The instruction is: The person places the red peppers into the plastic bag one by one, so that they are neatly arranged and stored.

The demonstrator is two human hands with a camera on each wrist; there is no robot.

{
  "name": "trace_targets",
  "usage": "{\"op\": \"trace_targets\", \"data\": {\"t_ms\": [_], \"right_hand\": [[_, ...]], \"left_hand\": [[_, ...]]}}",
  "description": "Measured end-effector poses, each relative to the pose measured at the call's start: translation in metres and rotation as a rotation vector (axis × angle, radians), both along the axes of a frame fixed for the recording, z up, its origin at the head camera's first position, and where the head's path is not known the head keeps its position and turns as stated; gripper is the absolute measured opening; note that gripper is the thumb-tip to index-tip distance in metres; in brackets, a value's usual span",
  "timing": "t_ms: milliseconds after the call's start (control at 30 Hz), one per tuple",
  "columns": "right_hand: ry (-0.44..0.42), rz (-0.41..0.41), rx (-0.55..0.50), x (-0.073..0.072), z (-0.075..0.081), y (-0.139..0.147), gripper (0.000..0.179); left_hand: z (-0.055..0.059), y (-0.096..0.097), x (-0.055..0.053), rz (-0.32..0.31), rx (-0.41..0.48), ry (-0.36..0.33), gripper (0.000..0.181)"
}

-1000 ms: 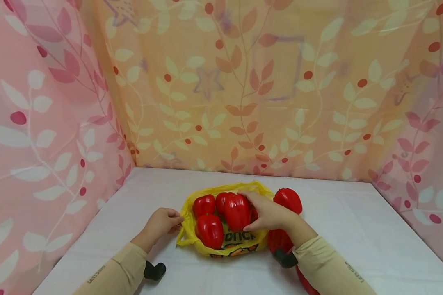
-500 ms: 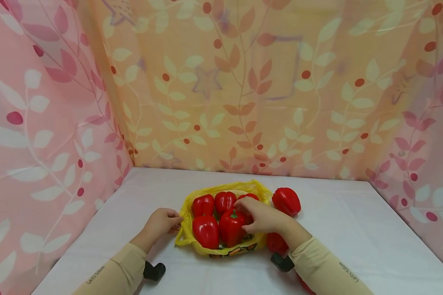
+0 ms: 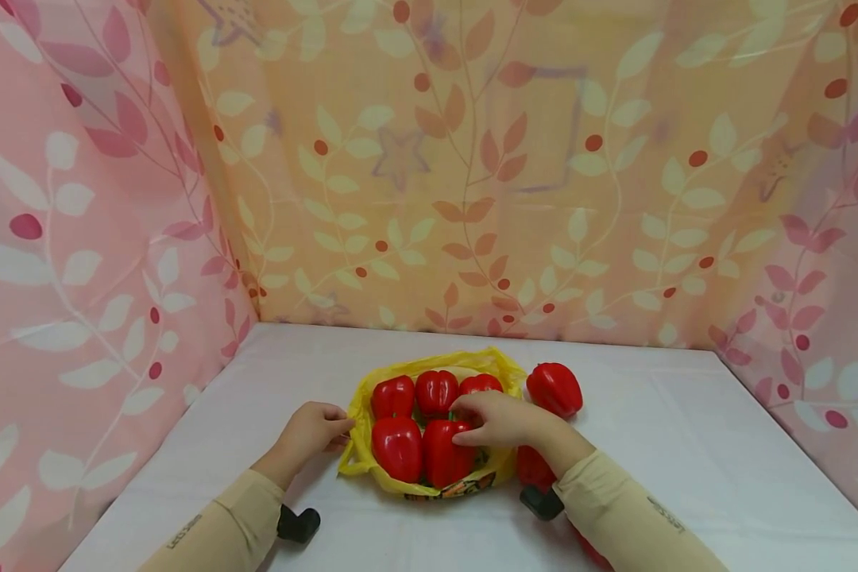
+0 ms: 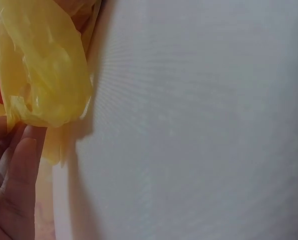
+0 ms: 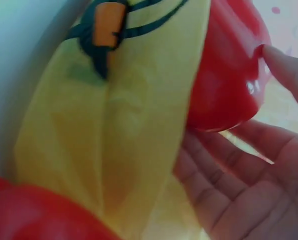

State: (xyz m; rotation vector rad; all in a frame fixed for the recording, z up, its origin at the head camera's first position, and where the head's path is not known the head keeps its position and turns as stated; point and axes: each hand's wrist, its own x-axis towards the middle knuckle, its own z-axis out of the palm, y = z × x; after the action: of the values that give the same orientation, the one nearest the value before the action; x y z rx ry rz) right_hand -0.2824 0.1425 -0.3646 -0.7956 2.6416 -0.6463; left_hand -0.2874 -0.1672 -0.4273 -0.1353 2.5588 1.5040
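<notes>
A yellow plastic bag [image 3: 361,457] lies with its mouth spread wide, several red bell peppers [image 3: 397,450] inside. My left hand [image 3: 314,433] pinches the bag's left edge; the left wrist view shows the fingers [image 4: 19,175] at the gathered plastic [image 4: 49,75]. My right hand [image 3: 496,419] reaches over the bag's right side and holds the front right bell pepper [image 3: 445,457]. In the right wrist view the thumb [image 5: 289,65] touches one side of that pepper [image 5: 229,75], and the other fingers lie along its end. Some fingertips are hidden behind the bag's wall.
Outside the bag on the right, one red bell pepper [image 3: 554,389] lies behind the right forearm. Another pepper [image 3: 535,470] sits close to the bag, with a further red one [image 3: 589,548] partly under the sleeve. Patterned cloth walls [image 3: 429,199] enclose the white table [image 3: 300,349].
The right hand has lowered a bell pepper into the front right of the bag, and the pepper has tipped and settled. The left hand has stayed at the bag's edge.
</notes>
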Motion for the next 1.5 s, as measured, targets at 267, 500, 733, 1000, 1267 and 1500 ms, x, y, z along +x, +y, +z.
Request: {"op": "trace_targets", "data": {"t_ms": [267,500,733,1000,1267,1500], "right_hand": [[-0.019,-0.084,-0.006,0.0,-0.001,-0.014,0.049],[-0.047,-0.164,-0.119,-0.001,-0.009,-0.021,0.042],[-0.105,-0.271,-0.185,-0.001,-0.012,-0.017,0.05],[-0.134,-0.292,-0.199,-0.003,-0.012,-0.012,0.046],[-0.13,-0.305,-0.22,-0.004,0.0,-0.004,0.043],[-0.15,-0.338,-0.287,-0.006,0.022,0.016,0.039]], "left_hand": [[0.001,0.0,0.0,0.003,0.01,0.01,0.011],[0.003,-0.001,0.001,-0.021,0.014,0.006,0.012],[-0.001,-0.001,0.0,0.004,-0.001,0.005,0.012],[-0.004,-0.002,-0.002,0.001,-0.008,0.005,0.012],[-0.001,-0.002,-0.001,0.004,-0.014,-0.001,0.012],[0.001,-0.005,-0.001,0.0,-0.036,0.001,0.013]]}}
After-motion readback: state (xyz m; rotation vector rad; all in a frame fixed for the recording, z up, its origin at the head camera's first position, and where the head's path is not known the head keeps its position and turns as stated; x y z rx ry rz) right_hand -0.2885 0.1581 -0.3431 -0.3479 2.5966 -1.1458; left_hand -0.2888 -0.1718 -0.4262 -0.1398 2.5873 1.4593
